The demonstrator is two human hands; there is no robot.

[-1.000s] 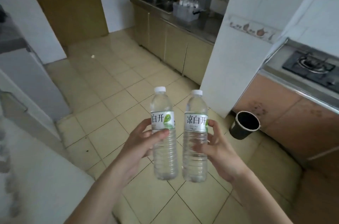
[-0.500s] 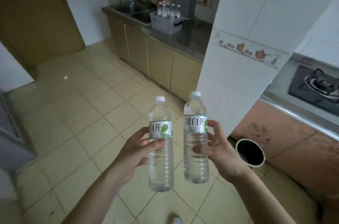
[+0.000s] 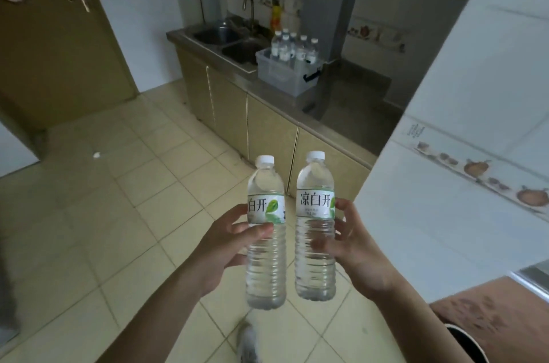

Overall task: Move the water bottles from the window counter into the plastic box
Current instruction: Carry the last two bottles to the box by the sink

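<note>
I hold two clear water bottles upright in front of me, each with a white cap and a white and green label. My left hand (image 3: pixel 228 246) grips the left bottle (image 3: pixel 265 261) around its middle. My right hand (image 3: pixel 353 246) grips the right bottle (image 3: pixel 315 255) the same way. Far ahead, a clear plastic box (image 3: pixel 282 77) with a dark handle clip stands on the steel counter (image 3: pixel 350 113) beside the sink. Several bottles (image 3: pixel 292 47) stand upright inside it.
A double sink (image 3: pixel 228 38) with a tap lies left of the box. Beige cabinets run under the counter. A white tiled wall corner (image 3: pixel 445 184) juts in at the right. A brown door (image 3: pixel 59 44) is at the left. A black bin (image 3: pixel 472 347) sits at the lower right on the tiled floor.
The view has moved forward and turned toward the sink counter, so the box appears larger and nearer. Both bottles stay upright in my hands. The stove has left the view.
</note>
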